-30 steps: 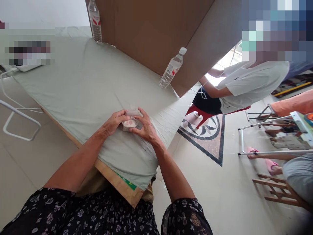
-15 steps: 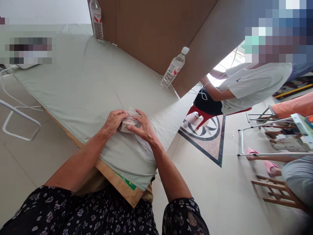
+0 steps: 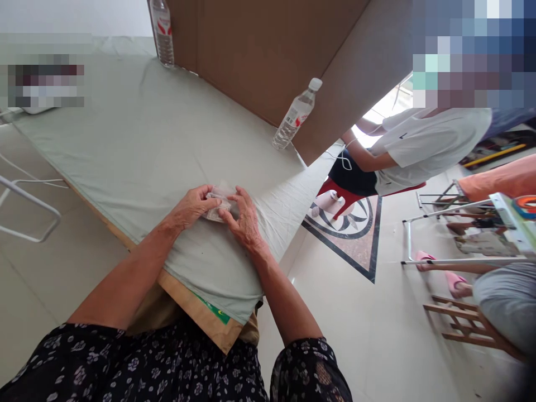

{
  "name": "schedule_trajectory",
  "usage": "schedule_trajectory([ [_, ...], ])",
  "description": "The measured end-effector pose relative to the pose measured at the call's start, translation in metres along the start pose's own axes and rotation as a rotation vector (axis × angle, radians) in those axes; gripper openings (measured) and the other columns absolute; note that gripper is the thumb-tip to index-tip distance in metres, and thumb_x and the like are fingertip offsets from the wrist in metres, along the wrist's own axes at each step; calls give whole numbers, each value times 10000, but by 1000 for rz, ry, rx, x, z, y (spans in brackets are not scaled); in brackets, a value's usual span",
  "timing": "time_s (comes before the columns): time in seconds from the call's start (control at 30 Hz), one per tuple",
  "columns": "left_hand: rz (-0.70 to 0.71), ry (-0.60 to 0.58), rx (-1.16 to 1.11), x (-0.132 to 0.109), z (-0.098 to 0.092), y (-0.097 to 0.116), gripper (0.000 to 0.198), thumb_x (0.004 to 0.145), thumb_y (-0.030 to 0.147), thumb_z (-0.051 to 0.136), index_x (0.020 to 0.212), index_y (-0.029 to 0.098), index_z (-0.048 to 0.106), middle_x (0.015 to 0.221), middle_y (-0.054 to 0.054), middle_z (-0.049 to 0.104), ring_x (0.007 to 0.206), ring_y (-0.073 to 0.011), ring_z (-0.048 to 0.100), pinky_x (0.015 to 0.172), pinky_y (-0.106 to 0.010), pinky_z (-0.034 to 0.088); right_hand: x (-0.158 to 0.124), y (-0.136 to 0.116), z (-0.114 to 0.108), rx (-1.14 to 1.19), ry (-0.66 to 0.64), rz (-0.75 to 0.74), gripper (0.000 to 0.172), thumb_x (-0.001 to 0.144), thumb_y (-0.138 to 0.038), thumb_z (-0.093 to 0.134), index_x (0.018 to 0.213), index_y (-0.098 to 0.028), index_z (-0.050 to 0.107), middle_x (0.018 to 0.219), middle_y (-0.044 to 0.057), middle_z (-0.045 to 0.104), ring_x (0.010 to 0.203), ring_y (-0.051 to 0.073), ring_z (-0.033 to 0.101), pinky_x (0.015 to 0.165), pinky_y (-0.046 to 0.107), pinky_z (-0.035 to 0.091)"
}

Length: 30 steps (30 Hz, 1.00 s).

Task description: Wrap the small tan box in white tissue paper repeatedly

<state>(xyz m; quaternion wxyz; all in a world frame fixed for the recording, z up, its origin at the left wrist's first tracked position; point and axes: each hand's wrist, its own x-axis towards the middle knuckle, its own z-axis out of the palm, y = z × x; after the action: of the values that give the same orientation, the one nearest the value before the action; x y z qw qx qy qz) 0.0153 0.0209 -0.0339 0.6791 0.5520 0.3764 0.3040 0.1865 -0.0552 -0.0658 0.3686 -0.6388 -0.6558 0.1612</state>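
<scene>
A small pale printed box (image 3: 214, 214) in clear, crinkled plastic film (image 3: 223, 188) is between my hands, low over the near corner of the cloth-covered table (image 3: 180, 139). My left hand (image 3: 189, 207) grips its left side, thumb laid across the top. From the right, my right hand (image 3: 245, 220) holds it with curled fingers and the thumb near the front edge. The film sticks up at the far side of the box. My fingers cover much of the box, so its print cannot be read.
Water bottles stand by a large brown cardboard panel (image 3: 251, 56): one (image 3: 295, 116) at its right end, another (image 3: 163, 36) at its left. A person in a white shirt (image 3: 435, 139) sits beyond it. White metal tubing (image 3: 54, 218) is at left, a wooden stool (image 3: 464, 324) at right.
The box has tipped flatter, showing less of its front side. My left thumb has come over its top, and my fingers are closer together. The view has shifted slightly.
</scene>
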Motion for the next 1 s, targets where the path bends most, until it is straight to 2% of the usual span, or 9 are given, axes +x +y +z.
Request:
schedule_trajectory([
  [0.07,10,6,0,0,0,-1,544,647,422,785,1114,149,722,916,-37,761,778,-173,674,706,-280,529,0,1,0,10,-24,3,496,957,-650,611,1253,-254,653,1624,141,478,1530,322,437,1259,543,356],
  [0.13,14,14,-7,0,0,-1,564,640,424,790,1128,147,725,937,-40,763,797,-175,672,715,-279,530,0,2,-2,55,-27,9,537,945,-665,619,1296,-259,634,1628,144,470,1535,327,425,1253,557,358],
  [0.27,-9,10,-15,1,0,0,672,638,428,808,1230,130,697,1022,-62,772,892,-202,686,774,-299,544,7,7,-10,266,-73,41,883,854,-711,702,1554,-256,413,1631,177,447,1491,344,464,1181,560,440],
  [0.33,-7,0,-8,1,-1,0,732,645,440,812,1288,120,672,1076,-82,771,943,-223,694,806,-317,551,13,10,-14,359,-159,79,1033,794,-708,763,1610,-243,330,1545,184,530,1382,328,562,1115,515,499],
  [0.4,6,-3,23,2,-2,-2,776,664,465,800,1339,114,647,1113,-95,764,958,-233,696,818,-332,553,19,11,-15,426,-224,121,1086,747,-690,809,1609,-227,338,1362,153,646,1177,279,667,1000,448,560],
  [0.5,45,47,151,5,-2,-7,812,711,511,750,1399,101,616,1094,-98,749,913,-225,684,805,-343,542,23,11,-11,502,-208,178,1015,745,-650,818,1564,-213,407,1136,78,697,888,193,684,799,357,584],
  [0.57,97,110,263,6,-1,-10,823,742,527,716,1421,77,599,1058,-99,738,905,-224,672,816,-351,533,21,8,-7,531,-144,210,939,765,-612,804,1530,-198,447,1084,62,698,834,177,670,746,336,573],
  [0.7,173,196,349,6,0,-11,842,783,526,672,1459,40,544,1061,-123,732,948,-240,666,857,-369,528,17,2,-3,518,-76,246,857,797,-527,784,1506,-162,469,1068,74,712,863,192,681,771,348,575],
  [1.0,101,96,214,5,-3,-8,905,737,384,653,1546,58,412,1231,-152,711,995,-220,669,883,-351,520,19,4,1,450,-96,240,781,847,-527,713,1493,-149,486,1177,115,732,968,232,714,891,401,579],
])
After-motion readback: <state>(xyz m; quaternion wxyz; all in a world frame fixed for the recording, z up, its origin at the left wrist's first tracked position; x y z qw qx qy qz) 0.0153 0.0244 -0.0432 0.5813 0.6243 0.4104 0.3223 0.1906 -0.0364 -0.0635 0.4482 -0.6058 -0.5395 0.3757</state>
